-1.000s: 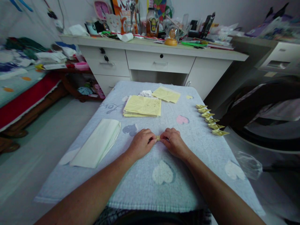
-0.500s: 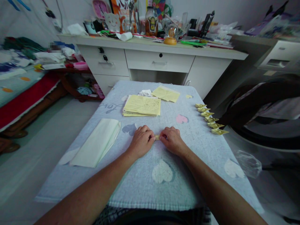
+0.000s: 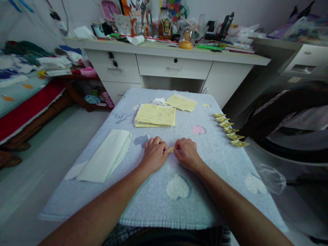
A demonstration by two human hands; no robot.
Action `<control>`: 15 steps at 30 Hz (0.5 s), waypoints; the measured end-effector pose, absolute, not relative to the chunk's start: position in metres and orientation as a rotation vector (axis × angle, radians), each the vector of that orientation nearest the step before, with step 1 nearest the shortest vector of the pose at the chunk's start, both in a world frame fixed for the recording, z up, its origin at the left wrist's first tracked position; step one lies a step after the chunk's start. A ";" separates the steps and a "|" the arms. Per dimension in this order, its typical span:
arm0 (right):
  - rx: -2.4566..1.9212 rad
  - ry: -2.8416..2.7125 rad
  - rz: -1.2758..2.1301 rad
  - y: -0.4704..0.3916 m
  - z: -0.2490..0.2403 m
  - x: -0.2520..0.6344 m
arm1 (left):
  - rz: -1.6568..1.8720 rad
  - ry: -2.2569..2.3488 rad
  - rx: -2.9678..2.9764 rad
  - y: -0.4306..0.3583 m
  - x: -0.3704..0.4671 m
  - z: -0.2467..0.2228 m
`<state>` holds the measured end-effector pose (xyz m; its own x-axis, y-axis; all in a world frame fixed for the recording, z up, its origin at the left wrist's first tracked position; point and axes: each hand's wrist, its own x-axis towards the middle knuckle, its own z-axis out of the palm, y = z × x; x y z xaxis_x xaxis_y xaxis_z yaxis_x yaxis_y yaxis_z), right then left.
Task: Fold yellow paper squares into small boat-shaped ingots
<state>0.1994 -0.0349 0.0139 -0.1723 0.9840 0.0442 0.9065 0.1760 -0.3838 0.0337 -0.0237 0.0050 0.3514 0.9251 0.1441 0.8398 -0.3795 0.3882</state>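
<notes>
Between my two hands is a small piece of folded yellow paper (image 3: 171,150), mostly covered by fingers. My left hand (image 3: 155,154) pinches its left end, and my right hand (image 3: 187,153) pinches the right end. Beyond my hands lies a stack of yellow paper sheets (image 3: 155,115), with more yellow sheets (image 3: 181,102) behind it and a crumpled white tissue (image 3: 159,101) between. Several folded yellow paper shapes (image 3: 230,131) stand in a row along the table's right edge. A folded pale green-white paper stack (image 3: 106,156) rests on the left side.
The table has a light blue cloth (image 3: 153,208) with heart prints. Behind it stands a white desk (image 3: 176,54) crowded with a jar (image 3: 165,24) and other items. A clear plastic bag (image 3: 271,179) hangs at the right edge, near a washing machine (image 3: 304,68).
The fingers of my right hand have shifted slightly on the small yellow piece. Both hands otherwise keep nearly the same place, and the papers around them have not moved.
</notes>
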 end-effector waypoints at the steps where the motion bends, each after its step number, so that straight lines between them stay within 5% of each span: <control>1: -1.807 -2.154 0.396 -0.035 0.013 0.199 | 0.505 1.605 2.365 -0.024 0.034 0.005; 15: -1.768 -2.152 0.449 -0.034 0.012 0.200 | 0.571 1.480 2.319 -0.014 0.033 -0.003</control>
<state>0.1996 -0.0339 0.0115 -0.1839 0.9819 0.0456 0.8816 0.1853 -0.4340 0.0328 -0.0140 -0.0026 0.3795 0.9121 0.1548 0.7796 -0.4054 0.4773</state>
